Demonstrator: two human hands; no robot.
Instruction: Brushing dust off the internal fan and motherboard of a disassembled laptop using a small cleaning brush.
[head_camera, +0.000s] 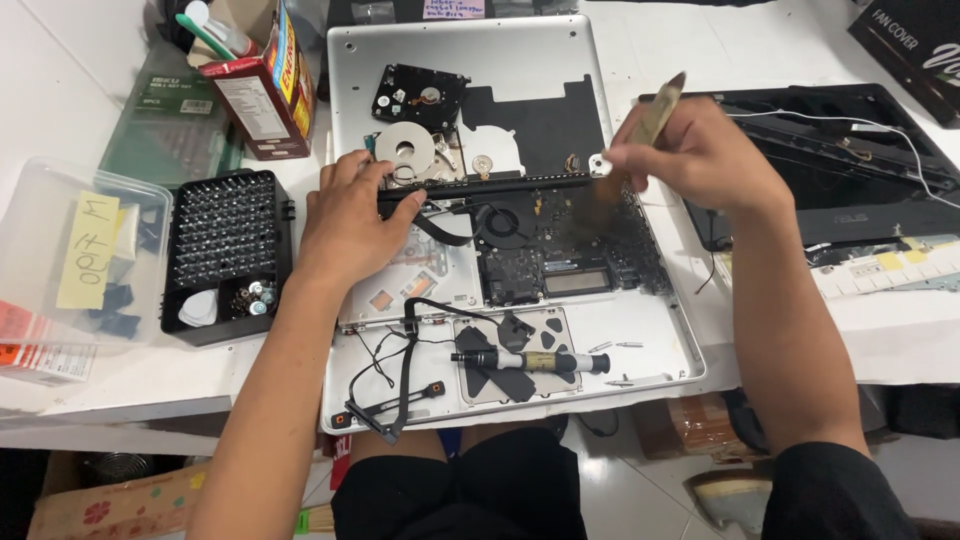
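Observation:
An opened silver laptop (660, 340) lies upside down on the white table, its dark circuit board (590, 245) and fan (505, 222) exposed. My left hand (350, 215) rests flat on the left part of the laptop, fingers touching the black bar across its middle. My right hand (700, 160) holds a brush (640, 135) by its pale handle, the blurred bristles over the upper right of the board. A screwdriver (530, 361) lies on the laptop's lower part, beside loose black cables (400, 370).
A silver bottom cover (560, 60) with a bare hard drive (418, 98) lies behind the laptop. A black bit tray (225, 250) and clear plastic box (60, 260) sit left. A red carton (265, 85) stands back left; another black laptop (850, 170) lies right.

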